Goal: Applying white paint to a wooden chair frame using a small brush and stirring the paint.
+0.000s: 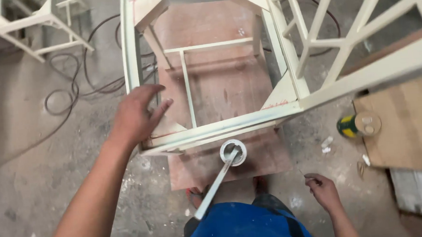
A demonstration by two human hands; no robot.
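Observation:
A cream-painted square wooden frame [230, 124] stands on a reddish plywood board [266, 159] on the concrete floor. My left hand [136, 117] reaches out over the frame's near left corner with fingers spread and holds nothing. I cannot tell whether it touches the rail. A small round white tin [234, 152] sits on the board just in front of the frame, and a flat pale stick [214, 188] leans out of it toward my blue-clad legs. My right hand [323, 189] hangs low at the right with its fingers curled, and nothing shows in it.
A second cream lattice frame [361, 38] leans in from the upper right, and a third [33, 27] lies at the upper left. Black cables [74, 82] loop across the floor. A green and yellow can [350, 125] lies by a brown sheet [409, 127].

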